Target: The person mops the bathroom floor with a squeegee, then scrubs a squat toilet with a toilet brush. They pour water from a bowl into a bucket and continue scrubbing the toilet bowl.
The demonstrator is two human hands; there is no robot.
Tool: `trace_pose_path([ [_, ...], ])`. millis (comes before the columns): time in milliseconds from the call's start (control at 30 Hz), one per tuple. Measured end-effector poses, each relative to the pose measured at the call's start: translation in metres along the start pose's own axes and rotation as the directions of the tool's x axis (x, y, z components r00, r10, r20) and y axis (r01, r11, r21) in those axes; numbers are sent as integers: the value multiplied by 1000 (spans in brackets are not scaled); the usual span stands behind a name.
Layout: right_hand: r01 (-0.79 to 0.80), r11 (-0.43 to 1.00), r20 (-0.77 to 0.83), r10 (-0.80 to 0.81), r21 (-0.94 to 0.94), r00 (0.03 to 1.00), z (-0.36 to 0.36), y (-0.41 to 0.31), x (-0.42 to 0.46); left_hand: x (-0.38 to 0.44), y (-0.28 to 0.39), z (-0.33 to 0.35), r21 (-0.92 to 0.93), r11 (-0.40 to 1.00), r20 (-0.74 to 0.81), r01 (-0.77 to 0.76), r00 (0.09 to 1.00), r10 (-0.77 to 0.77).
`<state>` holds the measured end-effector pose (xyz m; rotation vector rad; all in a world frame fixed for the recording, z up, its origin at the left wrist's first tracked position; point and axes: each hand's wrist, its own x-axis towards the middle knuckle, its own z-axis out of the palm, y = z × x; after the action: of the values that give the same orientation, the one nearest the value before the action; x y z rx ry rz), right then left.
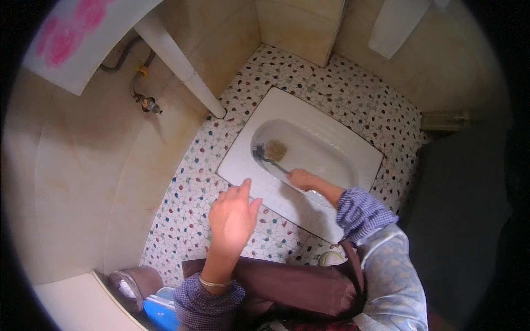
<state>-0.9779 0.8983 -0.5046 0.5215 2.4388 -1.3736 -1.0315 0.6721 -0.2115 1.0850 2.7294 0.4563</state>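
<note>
My right hand (303, 180) grips the handle of a dark toilet brush (276, 165). Its bristle head (259, 151) rests inside the bowl, at the far-left end against the wall. A brownish patch of water (275, 150) lies right beside the bristles. The bowl belongs to a white ceramic squat toilet (265, 113) set into the floor. My left hand (232, 213) hangs in the air over the toilet's near-left edge, fingers apart and holding nothing.
At the left, a white drain pipe (186, 74) runs down to the floor, near a metal valve (148, 104) with a hose. A lined waste bin (145, 281) and a blue-and-white object (159, 310) stand at lower left. Speckled tiles (190, 198) surround the toilet. A dark panel (455, 215) fills the right side.
</note>
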Motion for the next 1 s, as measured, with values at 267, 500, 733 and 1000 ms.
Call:
trace_pose_path([
  [267, -116, 984, 26, 121, -132, 992, -1, -30, -3, 4, 11, 10, -5, 999, -13, -33, 999, 33],
  [500, 208, 960, 186, -174, -189, 967, 4, 21, 6, 12, 18, 12, -20, 1000, 70, -1, 998, 2],
  [733, -287, 937, 491, 157, 201, 857, 4, -55, -24, 9, 9, 15, 6, 1000, 32, 2, 999, -2],
  [1000, 313, 752, 347, -120, -580, 930, -88, -18, -26, 13, 20, 8, -30, 1000, -22, -6, 1000, 5],
])
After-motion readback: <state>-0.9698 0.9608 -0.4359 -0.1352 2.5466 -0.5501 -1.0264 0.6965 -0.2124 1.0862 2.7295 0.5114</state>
